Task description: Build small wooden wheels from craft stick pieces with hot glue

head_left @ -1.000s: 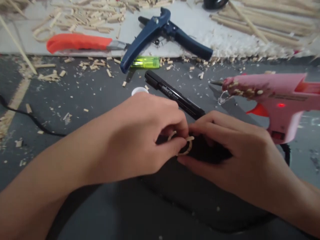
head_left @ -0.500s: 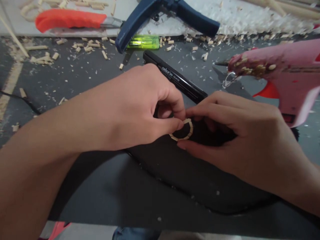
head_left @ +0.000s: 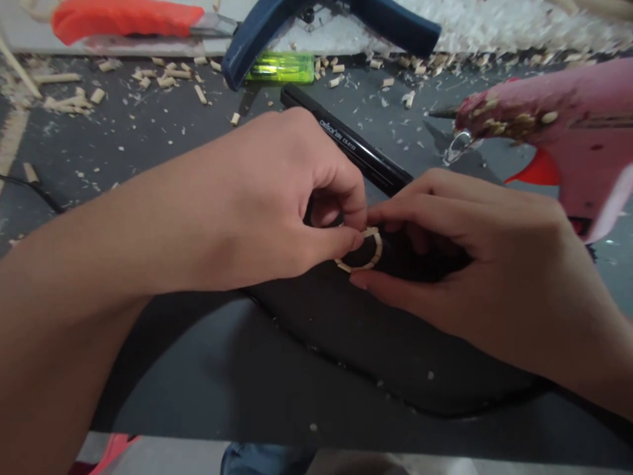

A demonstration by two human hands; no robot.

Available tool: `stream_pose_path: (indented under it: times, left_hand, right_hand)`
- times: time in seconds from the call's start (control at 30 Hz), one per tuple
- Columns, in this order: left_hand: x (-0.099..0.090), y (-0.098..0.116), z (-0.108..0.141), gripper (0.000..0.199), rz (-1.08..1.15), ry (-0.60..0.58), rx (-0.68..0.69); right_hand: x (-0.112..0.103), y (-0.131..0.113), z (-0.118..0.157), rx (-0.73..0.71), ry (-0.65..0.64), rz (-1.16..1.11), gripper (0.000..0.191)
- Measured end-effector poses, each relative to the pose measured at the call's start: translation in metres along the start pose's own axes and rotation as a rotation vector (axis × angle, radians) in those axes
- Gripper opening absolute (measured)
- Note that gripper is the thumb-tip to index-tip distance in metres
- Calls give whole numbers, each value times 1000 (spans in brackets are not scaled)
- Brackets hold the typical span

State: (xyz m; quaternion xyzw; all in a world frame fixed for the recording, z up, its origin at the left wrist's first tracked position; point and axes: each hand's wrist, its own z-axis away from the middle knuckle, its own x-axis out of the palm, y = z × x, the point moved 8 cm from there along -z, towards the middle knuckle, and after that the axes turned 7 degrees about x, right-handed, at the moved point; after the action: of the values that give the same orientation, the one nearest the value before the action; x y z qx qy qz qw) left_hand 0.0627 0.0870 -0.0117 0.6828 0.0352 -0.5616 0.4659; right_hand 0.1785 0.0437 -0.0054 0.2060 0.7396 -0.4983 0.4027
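Observation:
A small ring of short wooden stick pieces [head_left: 378,249] lies at the middle of the view, between my fingertips. My left hand [head_left: 291,204] pinches its upper left part with thumb and forefinger, covering that stretch of the ring. From the other side, my right hand [head_left: 475,257] grips the ring, the thumb at its lower edge and the forefinger at its top right. A black marker pen [head_left: 366,155] rests on the table just behind both hands. To the right lies a pink hot glue gun [head_left: 558,125] with dried glue around its nozzle.
A blue-handled tool [head_left: 262,30], an orange utility knife [head_left: 128,20] and a yellow-green clear case [head_left: 281,67] lie at the back. Cut wooden bits [head_left: 171,76] are scattered around there. A black cable [head_left: 341,364] runs across the dark table [head_left: 222,389] near its front edge.
The view has shifted slightly, so the things at the back sit a little higher in the picture. Both hands keep nearly the same hold on the ring.

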Motion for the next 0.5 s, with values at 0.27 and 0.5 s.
stream_pose_path:
  times: [0.27, 0.5]
  left_hand:
    - [-2, 5, 4, 18, -52, 16, 41]
    - [3, 8, -4, 16, -136, -29, 5]
  right_hand:
    - [2, -2, -1, -11, -10, -7, 14]
    - [2, 0, -2, 4, -9, -1, 18]
